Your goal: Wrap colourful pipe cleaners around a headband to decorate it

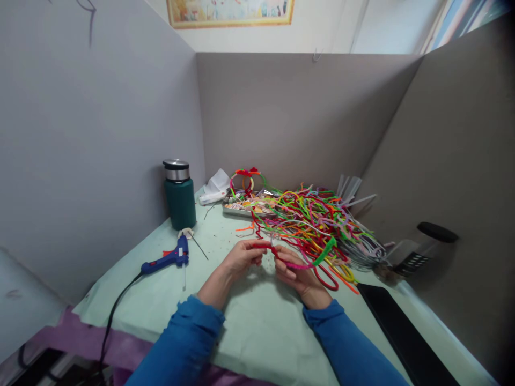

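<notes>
Carefully, a person in blue sleeves holds a red, pink and green pipe-cleaner strip [298, 265] between both bare hands, above the desk [261, 338] and in front of a tangled heap of pipe cleaners [309, 206]. The left hand [237, 260] has a narrow grip, fingertips pinched on the red end; the right hand [300, 276] closes around the red and pink part, with the green end rising beyond it. Handling looks best with light pinches close to the red section between the hands, one hand steady while the other makes small turns; a hard squeeze could flatten the fuzz or kink the wire. The loose green end is best kept away from the heap, where it could snag. Pale green covering spreads over the desk, with purple cloth [94, 338] at its near edge. A blue glue gun [164, 261] lies at left near a dark green bottle [181, 203]; farther back, a metal tray [241, 213] holds small pieces beside white tissue [216, 186]. Gray panels [298, 112] enclose the workspace, below a framed picture [231, 24] on the wall.
</notes>
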The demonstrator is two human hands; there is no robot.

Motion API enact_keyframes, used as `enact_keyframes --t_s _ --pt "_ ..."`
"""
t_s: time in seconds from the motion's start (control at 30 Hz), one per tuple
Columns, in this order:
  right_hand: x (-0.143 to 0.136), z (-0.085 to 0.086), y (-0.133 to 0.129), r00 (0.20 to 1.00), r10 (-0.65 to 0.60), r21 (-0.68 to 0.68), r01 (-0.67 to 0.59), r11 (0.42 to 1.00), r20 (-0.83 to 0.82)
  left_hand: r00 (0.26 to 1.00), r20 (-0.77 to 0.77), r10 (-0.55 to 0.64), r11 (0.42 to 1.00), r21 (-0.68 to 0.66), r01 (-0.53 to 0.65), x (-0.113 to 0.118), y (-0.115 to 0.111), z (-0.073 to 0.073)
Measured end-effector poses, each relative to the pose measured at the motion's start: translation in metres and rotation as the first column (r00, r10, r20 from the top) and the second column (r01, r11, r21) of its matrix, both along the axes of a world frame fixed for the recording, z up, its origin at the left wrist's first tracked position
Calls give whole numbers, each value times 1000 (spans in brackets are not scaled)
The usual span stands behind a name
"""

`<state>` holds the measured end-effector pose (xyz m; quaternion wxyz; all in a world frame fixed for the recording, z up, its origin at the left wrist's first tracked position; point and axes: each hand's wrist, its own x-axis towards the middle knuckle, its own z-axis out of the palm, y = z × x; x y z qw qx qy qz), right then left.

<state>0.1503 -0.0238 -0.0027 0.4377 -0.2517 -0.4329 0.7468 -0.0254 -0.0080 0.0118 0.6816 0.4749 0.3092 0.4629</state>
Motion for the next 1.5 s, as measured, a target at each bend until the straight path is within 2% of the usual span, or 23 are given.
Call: enact_keyframes --t_s 0.17,0.53,0.8,0.93,1.03,1.17,1.3,1.4,1.5 --pt "2 -3 0 994 106 19 -106 994 -16 997 8 -74 997 20 74 4 -4 -2" --pt "2 -10 2 963 260 48 -264 963 69 990 -44 -131 990 54 134 4 -8 0" --pt "-5 -6 4 994 98 63 -101 993 55 997 -77 -9 993 117 18 2 -4 0" --pt "-12 -10 8 993 -44 78 35 996 106 989 -86 123 986 123 -112 5 -2 -2" --pt "-18 -13 9 962 -184 141 157 977 202 968 -132 214 972 126 -198 7 0 -5" --pt "-23 -18 9 914 -312 263 244 934 259 944 -217 248 968 87 -234 9 2 -9" --pt "-21 -20 11 914 -306 282 230 931 267 932 -250 262 965 57 -256 9 2 -9" --pt "-18 -17 10 934 -240 223 183 958 264 949 -147 278 958 110 -263 9 1 -6" --pt "-15 -12 9 965 -141 142 110 984 223 975 -83 206 965 182 -188 8 -1 -2"
